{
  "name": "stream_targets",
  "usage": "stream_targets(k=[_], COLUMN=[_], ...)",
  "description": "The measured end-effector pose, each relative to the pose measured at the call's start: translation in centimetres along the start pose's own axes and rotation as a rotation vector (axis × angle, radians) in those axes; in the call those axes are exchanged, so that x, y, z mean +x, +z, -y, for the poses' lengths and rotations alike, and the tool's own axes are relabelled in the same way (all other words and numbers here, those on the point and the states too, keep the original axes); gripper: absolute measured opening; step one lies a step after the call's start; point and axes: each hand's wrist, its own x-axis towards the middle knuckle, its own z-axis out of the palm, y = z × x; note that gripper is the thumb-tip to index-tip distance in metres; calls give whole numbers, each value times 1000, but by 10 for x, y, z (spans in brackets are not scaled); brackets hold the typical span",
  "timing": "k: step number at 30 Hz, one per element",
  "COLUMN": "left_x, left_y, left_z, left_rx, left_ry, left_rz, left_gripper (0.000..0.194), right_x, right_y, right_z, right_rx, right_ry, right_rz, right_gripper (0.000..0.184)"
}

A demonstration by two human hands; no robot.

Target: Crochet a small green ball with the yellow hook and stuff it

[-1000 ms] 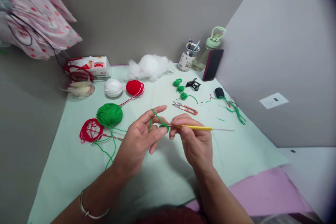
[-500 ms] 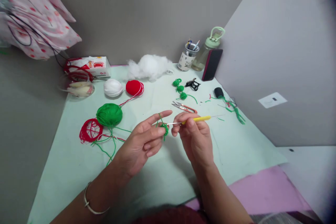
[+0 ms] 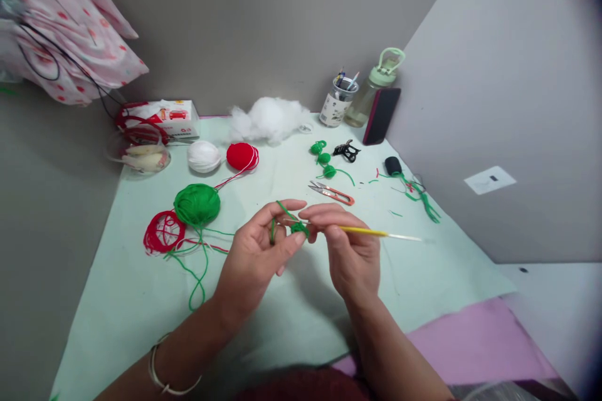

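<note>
My left hand [image 3: 256, 250] pinches a small green crochet piece [image 3: 300, 229] between thumb and fingers, and green yarn runs over its raised index finger. In my right hand [image 3: 352, 250] is a crochet hook [image 3: 362, 231] with a yellow grip, held nearly level. Its thin metal tip points left and lies at the piece, by the yarn; whether it passes through a stitch I cannot tell. A green yarn ball [image 3: 196, 203] rests to the left, with loose strands trailing toward my left wrist.
Orange-handled thread snips [image 3: 332, 193] lie just beyond my hands. Small green crocheted pieces [image 3: 324, 158] and a black claw clip [image 3: 347, 150] are behind them. White stuffing [image 3: 270, 120], a white yarn ball [image 3: 204, 156], a red yarn ball [image 3: 242, 156] and a pen cup [image 3: 337, 103] stand farther back.
The hook has moved left across the crochet piece and turned to tilt down rightward. My hands have come closer together, and my left index finger is more bent.
</note>
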Motion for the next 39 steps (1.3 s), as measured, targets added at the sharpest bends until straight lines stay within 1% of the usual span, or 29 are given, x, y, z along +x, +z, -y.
stream_targets(k=[3, 5, 7, 9, 10, 12, 13, 14, 16, 17, 19, 21, 22, 26, 29, 31, 33, 35, 36, 37, 39], left_x=[0, 1, 2, 3, 5, 7, 8, 8, 8, 7, 5, 4, 3, 4, 6, 8, 8, 7, 5, 3, 1], left_y=[2, 3, 4, 4, 4, 2, 1, 1, 1, 3, 6, 9, 10, 11, 6, 2, -1, -1, 0, 2, 6], left_z=[0, 0, 0, 0, -1, -2, -2, -3, -2, -1, 2, 3, 3, -2, -7, -10, -10, -7, -5, -2, 2], left_rx=[-4, -37, -98, -191, -243, -321, -331, -320, -246, -207, -167, -179, -192, -252, -297, -322, -334, -303, -267, -223, -158], left_ry=[-2, -2, -31, -124, -179, -248, -246, -216, -120, -77, -41, -72, -96, -175, -219, -239, -239, -190, -144, -95, -38], left_rz=[-57, -85, -83, -37, -13, 11, 2, -21, -73, -93, -103, -76, -61, -30, -22, -11, -7, -31, -57, -84, -113], left_gripper=[32, 34, 41, 44, 43, 39, 38, 39, 47, 51, 57, 59, 59, 61, 61, 54, 45, 41, 42, 46, 55], right_x=[-6, -11, -15, -16, -15, -10, -8, -5, -3, -3, -5, -6, -7, -6, -4, -1, 2, 2, 1, -1, -6], right_y=[3, 4, 3, 1, 0, -3, -4, -5, -4, -2, 1, 4, 4, 2, -2, -5, -6, -5, -4, -2, 1], right_z=[-1, 0, 1, 1, 2, 2, 2, 3, 2, 2, 2, 2, 1, -1, -2, 0, 2, 3, 3, 3, 3], right_rx=[-154, -316, -534, -654, -645, -505, -398, -292, -167, -172, -269, -341, -335, -188, -135, -121, -73, -17, -24, -77, -312], right_ry=[-69, -148, -278, -373, -375, -290, -217, -146, -43, -34, -79, -119, -113, -26, -41, -42, 0, 48, 54, 34, -92], right_rz=[-7, -12, 7, 28, 19, -47, -86, -109, -100, -77, -48, -52, -59, -64, -98, -137, -160, -138, -114, -88, -57], right_gripper=[21, 25, 33, 39, 39, 31, 26, 23, 22, 20, 19, 19, 18, 14, 14, 13, 13, 16, 17, 17, 18])
